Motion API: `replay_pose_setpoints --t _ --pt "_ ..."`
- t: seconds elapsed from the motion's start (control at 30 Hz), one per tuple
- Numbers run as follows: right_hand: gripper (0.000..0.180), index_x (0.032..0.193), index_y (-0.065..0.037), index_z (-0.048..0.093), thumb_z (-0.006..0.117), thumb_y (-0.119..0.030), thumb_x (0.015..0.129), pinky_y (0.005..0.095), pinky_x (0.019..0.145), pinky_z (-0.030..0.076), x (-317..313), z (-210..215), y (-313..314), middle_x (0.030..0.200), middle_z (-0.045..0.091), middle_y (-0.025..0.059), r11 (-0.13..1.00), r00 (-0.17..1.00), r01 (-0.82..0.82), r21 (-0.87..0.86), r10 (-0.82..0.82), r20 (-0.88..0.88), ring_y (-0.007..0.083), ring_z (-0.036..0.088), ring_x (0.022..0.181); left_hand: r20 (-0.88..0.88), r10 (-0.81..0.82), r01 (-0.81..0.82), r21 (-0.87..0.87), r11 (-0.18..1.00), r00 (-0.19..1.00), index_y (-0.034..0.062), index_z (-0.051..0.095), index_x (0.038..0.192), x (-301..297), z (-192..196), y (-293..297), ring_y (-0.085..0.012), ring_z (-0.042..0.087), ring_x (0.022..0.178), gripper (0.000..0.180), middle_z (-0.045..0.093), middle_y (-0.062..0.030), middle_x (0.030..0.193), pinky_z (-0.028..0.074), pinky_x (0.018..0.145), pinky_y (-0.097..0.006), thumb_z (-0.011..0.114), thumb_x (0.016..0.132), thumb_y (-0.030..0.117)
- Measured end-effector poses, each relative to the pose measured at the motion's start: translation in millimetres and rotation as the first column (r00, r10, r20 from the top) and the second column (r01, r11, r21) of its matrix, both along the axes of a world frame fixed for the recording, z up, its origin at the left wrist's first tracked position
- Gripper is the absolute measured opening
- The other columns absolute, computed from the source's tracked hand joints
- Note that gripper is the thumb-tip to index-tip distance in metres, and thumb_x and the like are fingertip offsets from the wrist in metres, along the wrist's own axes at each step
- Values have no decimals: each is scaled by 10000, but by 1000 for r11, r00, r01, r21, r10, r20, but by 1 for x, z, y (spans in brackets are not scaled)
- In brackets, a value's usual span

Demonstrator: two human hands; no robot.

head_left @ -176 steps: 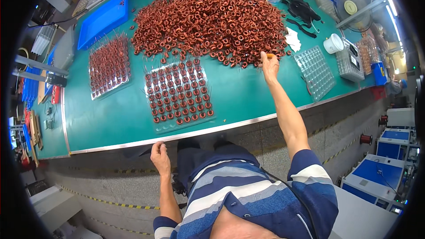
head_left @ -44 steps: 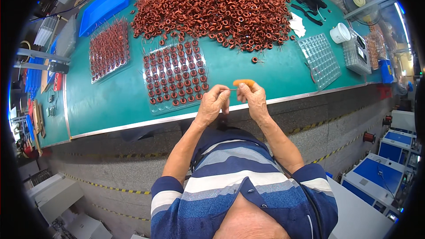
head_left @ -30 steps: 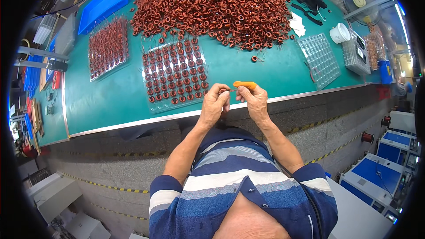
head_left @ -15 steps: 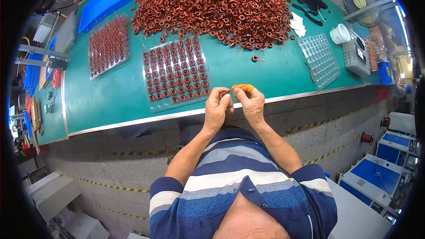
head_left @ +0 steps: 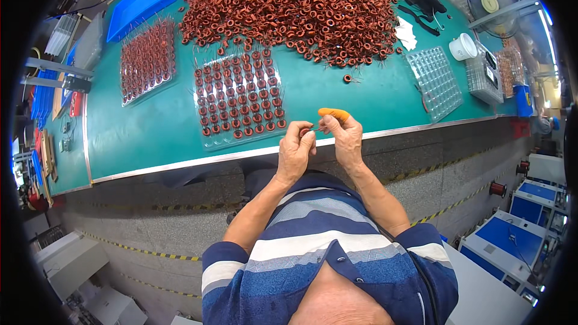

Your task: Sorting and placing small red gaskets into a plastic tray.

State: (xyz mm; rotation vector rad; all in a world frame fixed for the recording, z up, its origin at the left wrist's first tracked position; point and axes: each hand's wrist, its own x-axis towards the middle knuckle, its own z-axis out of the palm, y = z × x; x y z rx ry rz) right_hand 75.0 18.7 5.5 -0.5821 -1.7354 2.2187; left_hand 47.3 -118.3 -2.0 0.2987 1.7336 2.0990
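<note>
My left hand (head_left: 294, 154) is closed on a small reddish-brown ring-shaped coil (head_left: 305, 133), mostly hidden by the fingertips. Thumb and a fingertip of my right hand (head_left: 345, 141) pinch the coil's thin wire leads (head_left: 319, 129) just to the right of it. An orange finger cot (head_left: 333, 113) covers the raised index finger of that hand. Both hands hover over the table's near edge. Left of them lies a clear plastic tray (head_left: 224, 142) with rows of the same coils, their leads sticking up.
A big heap of coils (head_left: 289, 9) covers the far middle of the green table (head_left: 150, 150). One loose coil (head_left: 347, 78) lies before it. A second filled tray (head_left: 147, 63) and a blue bin (head_left: 141, 6) stand left; an unfilled clear tray (head_left: 435, 81) and a white tub (head_left: 462, 47) stand right.
My right index finger with the orange cot has lifted away from the coil, and the right hand has shifted slightly to the right. The left hand has hardly moved.
</note>
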Motion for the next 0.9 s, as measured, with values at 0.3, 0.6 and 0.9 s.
replay_pose_setpoints --t 0.3,0.6,0.9 --pt "172 999 8 686 667 -114 879 223 661 482 2 7 3 811 662 30 982 1000 2 190 1 -16 85 586 714 106 -73 62 103 993 992 8 533 1069 -6 -6 0 -82 473 544 158 492 -7 652 388 504 -226 498 960 116" --pt "233 1041 10 662 618 -188 927 222 668 476 -3 1 7 842 655 38 978 999 -34 208 37 -14 90 587 719 111 -57 47 95 994 992 12 519 1076 -8 -9 2 -98 486 586 171 493 -27 686 426 543 -232 478 983 149" --pt "253 931 -11 667 621 -260 925 200 542 422 3 -3 4 702 616 21 980 971 -171 101 150 184 76 560 609 -108 -94 69 -209 975 990 -2 497 1164 -21 -10 -1 -110 548 624 242 573 -50 753 475 585 -252 447 1000 169"
